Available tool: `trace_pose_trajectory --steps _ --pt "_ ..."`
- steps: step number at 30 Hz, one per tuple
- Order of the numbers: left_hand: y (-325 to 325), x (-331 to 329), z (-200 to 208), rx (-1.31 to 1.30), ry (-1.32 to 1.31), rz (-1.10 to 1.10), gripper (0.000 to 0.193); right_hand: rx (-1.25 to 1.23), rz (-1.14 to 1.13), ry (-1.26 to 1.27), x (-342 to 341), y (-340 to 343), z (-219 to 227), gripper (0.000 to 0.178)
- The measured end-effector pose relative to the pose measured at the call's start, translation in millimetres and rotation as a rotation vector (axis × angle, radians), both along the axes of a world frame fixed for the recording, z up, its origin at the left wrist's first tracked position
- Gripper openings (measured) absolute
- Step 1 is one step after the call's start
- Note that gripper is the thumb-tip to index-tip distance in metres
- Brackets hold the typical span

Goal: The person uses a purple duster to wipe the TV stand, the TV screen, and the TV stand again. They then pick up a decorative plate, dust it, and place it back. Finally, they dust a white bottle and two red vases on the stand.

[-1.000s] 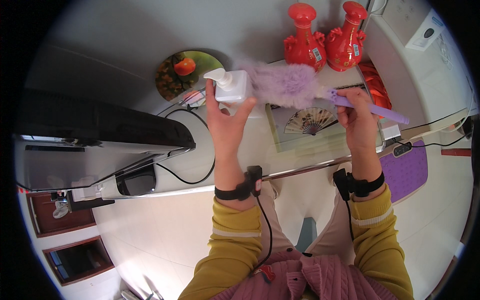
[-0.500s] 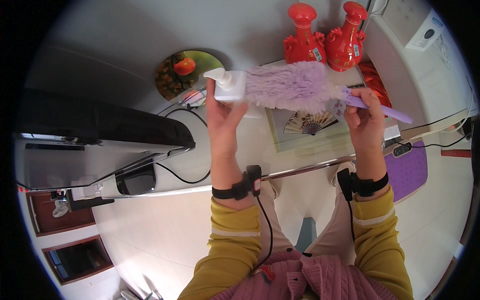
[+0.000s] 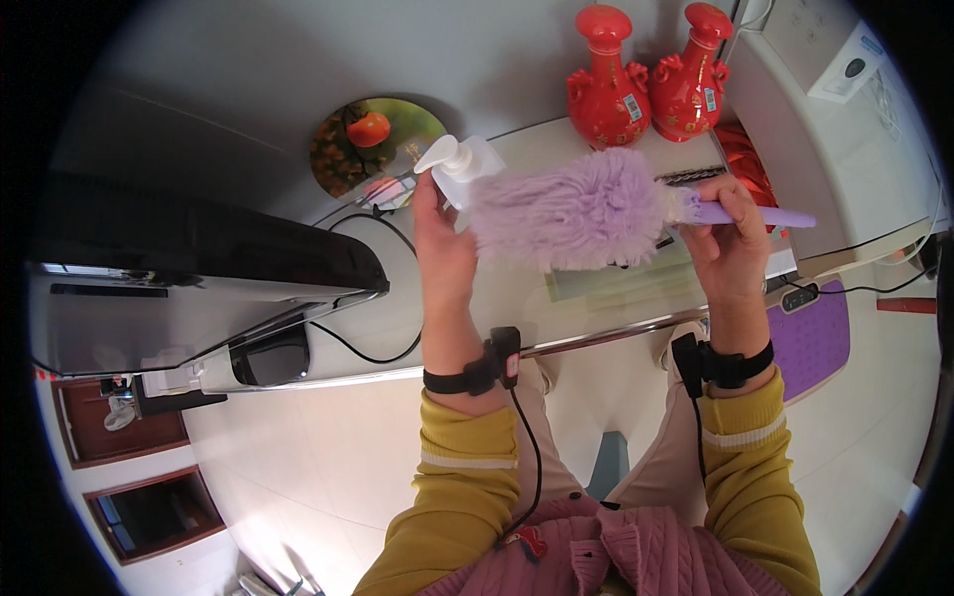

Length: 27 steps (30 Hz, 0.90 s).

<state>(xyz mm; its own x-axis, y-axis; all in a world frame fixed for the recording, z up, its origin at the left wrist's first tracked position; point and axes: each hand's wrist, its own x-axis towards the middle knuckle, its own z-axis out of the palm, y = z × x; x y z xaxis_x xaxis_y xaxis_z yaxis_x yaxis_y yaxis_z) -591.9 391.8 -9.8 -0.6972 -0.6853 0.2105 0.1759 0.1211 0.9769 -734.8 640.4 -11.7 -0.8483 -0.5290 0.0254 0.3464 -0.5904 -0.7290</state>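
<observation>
A white pump bottle point(image 3: 475, 165) is in my left hand point(image 3: 444, 243), which is closed around its side with the nozzle pointing left. My right hand point(image 3: 728, 236) grips the purple handle of a fluffy lilac duster point(image 3: 576, 209). The duster's head reaches left across the cabinet top point(image 3: 388, 343), and its tip overlaps the lower part of the bottle and my left fingertips. Beneath the duster, a framed picture point(image 3: 636, 281) lies mostly covered.
Two red vases point(image 3: 608, 89) stand at the back beside red cloth point(image 3: 747, 164). A round fruit picture point(image 3: 348, 164) leans on the wall. At left stands a black television point(image 3: 209, 273) with a cable. A white box point(image 3: 830, 45) sits at the right.
The duster's head has come down and nearer, now overlapping the bottle's lower part and covering more of the framed picture. The bottle has tilted slightly and shifted a little in my left hand.
</observation>
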Motion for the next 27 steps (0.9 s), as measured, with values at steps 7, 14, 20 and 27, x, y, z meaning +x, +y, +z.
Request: trace_pose_trajectory --steps 7,14,20,27 --pt "-0.3 6.9 6.3 0.24 0.144 -0.078 0.059 0.507 -0.047 0.198 1.3 -7.7 -1.5 0.025" --pt "-1.3 8.0 1.7 0.329 0.228 -0.058 0.06 0.276 -0.003 0.042 5.7 -11.9 2.0 0.025" --pt "-0.2 6.1 1.3 0.256 0.228 -0.021 0.062 0.312 -0.031 -0.002 6.8 -17.8 4.0 0.024" --pt "-0.5 6.6 3.0 0.208 0.198 -0.059 0.067 0.441 -0.047 0.085 5.9 -17.9 3.3 0.024"
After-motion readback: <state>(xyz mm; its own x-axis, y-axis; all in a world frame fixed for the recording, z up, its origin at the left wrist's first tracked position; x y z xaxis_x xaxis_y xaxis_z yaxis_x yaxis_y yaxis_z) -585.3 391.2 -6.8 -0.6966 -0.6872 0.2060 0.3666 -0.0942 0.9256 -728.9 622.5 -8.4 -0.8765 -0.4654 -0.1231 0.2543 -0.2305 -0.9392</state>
